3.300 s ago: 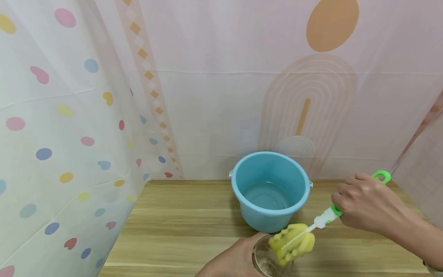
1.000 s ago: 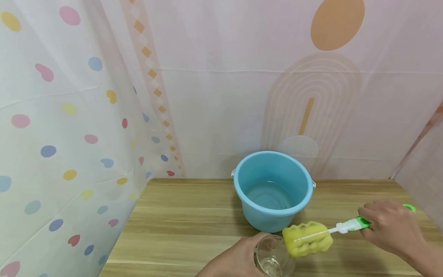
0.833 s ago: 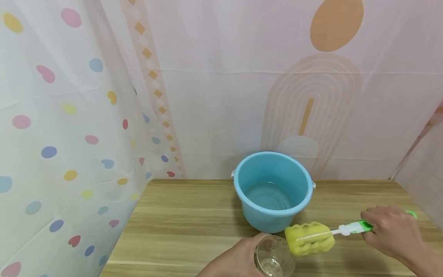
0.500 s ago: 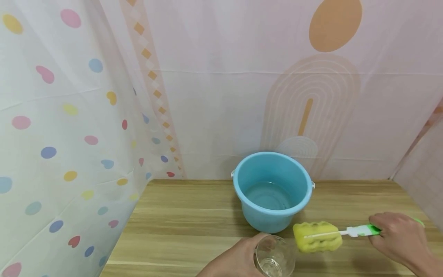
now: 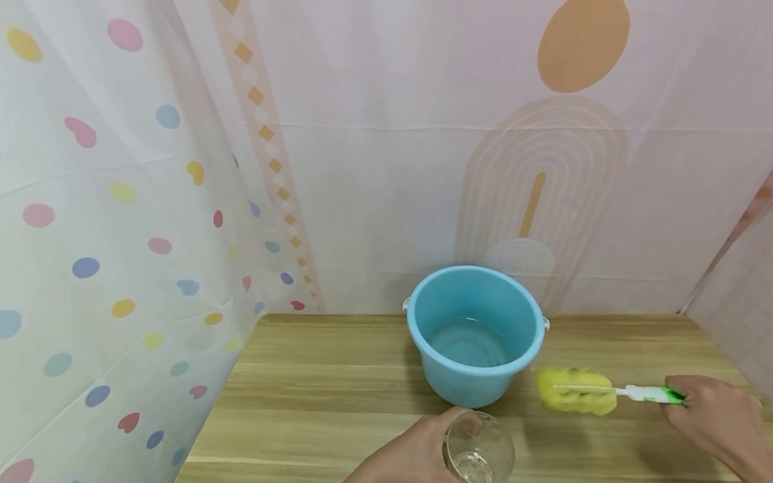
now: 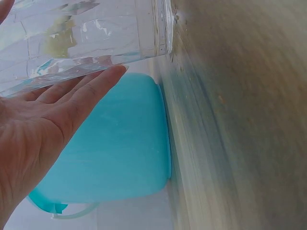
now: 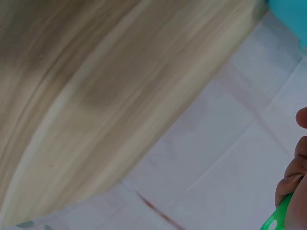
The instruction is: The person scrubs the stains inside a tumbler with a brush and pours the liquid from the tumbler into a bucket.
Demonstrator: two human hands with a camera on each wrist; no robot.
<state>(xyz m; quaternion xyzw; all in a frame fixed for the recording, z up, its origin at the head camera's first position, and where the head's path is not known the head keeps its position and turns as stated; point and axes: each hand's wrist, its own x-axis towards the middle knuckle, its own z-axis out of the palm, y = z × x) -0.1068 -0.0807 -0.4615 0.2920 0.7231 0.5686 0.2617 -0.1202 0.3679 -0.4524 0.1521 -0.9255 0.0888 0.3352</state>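
Observation:
At the bottom middle of the head view, my left hand (image 5: 410,451) grips a clear drinking glass (image 5: 480,446) from its left side, with its mouth tilted up toward the camera. The left wrist view shows the fingers lying along the wall of the glass (image 6: 105,28), which stands by the wooden surface. My right hand (image 5: 715,412) holds a bottle brush by its white and green handle. The yellow sponge head of the brush (image 5: 576,391) points left, over the table and apart from the glass. Only fingers (image 7: 293,178) and the green handle end (image 7: 276,220) show in the right wrist view.
A light blue bucket (image 5: 474,369) with shallow water stands behind the glass, near the table's back edge. Wood-grain tabletop (image 5: 314,389) spreads to both sides. Patterned curtains (image 5: 374,168) hang behind and at the left.
My right hand has drawn the brush rightward, so its sponge head has moved from the glass's mouth to beyond it. My left hand has kept hold of the glass in nearly the same place.

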